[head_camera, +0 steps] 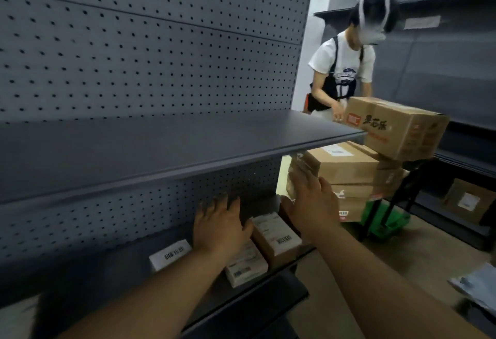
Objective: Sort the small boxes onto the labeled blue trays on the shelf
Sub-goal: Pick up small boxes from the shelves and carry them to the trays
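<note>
On the lower shelf point(102, 266), the left hand point(220, 224) lies palm down with fingers spread and relaxed, gripping nothing; it covers the rear of a white small box point(247, 267), and contact cannot be confirmed. The right hand point(308, 204) is also flat and empty, fingers straight, just beyond a brown small box point(276, 236) that stands between the 2 hands. A white barcoded item point(170, 254) lies just left of the left hand. No blue tray shows, so the destination cannot be checked from this view; a box placed now risks landing in the wrong position. Both small boxes sit near the shelf's front edge, and a sweep of either forearm could push them off. A second person point(341, 70) handles a printed carton point(394, 126) above a carton stack point(346, 172) close to the right hand, so a collision is possible. Each small box carries a white label with 1 barcode; the text is too blurred to read. The printed carton shows a red block and dark characters, not legible with certainty.
</note>
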A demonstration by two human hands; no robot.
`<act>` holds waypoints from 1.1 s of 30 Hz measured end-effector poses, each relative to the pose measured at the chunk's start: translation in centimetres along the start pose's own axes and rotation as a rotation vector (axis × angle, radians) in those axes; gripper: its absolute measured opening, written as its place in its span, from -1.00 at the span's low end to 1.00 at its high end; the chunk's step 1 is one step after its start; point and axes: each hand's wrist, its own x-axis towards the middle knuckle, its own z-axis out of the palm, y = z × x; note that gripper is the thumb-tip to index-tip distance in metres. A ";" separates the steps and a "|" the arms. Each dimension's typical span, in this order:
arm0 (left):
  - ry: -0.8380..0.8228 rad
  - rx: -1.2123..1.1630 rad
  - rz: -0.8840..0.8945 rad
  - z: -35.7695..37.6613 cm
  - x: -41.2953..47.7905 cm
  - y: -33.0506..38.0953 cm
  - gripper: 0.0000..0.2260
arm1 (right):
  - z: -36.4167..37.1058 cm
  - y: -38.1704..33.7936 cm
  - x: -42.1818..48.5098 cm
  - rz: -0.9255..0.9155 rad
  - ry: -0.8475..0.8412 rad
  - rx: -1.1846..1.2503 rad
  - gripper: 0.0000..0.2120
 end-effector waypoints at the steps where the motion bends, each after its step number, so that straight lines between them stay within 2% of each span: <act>1: 0.008 0.006 -0.026 0.5 0.3 0.5 -0.44 | 0.5 0.8 0.8 -0.021 -0.019 -0.007 -0.43; 6: 0.023 0.065 -0.106 2.7 0.9 2.2 -0.45 | 2.4 3.2 2.9 -0.104 -0.131 0.021 -0.42; 11: -0.019 0.045 -0.166 6.0 1.1 2.7 -0.41 | 5.2 5.1 3.1 -0.140 -0.175 0.072 -0.42; 18: -0.149 0.016 -0.226 13.7 1.7 4.1 -0.38 | 11.8 7.7 2.6 -0.175 -0.204 0.097 -0.40; 22: -0.165 -0.028 -0.275 17.9 2.4 4.5 -0.37 | 15.2 9.0 2.8 -0.209 -0.258 0.109 -0.39; 30: -0.198 0.038 -0.247 21.4 3.3 3.6 -0.48 | 18.8 9.3 2.9 -0.287 -0.285 0.155 -0.45; 31: -0.197 0.039 -0.251 21.5 3.4 3.4 -0.47 | 19.2 9.2 3.0 -0.289 -0.286 0.150 -0.39; 33: -0.209 0.034 -0.267 21.4 3.7 2.8 -0.45 | 20.5 9.2 3.3 -0.292 -0.287 0.136 -0.09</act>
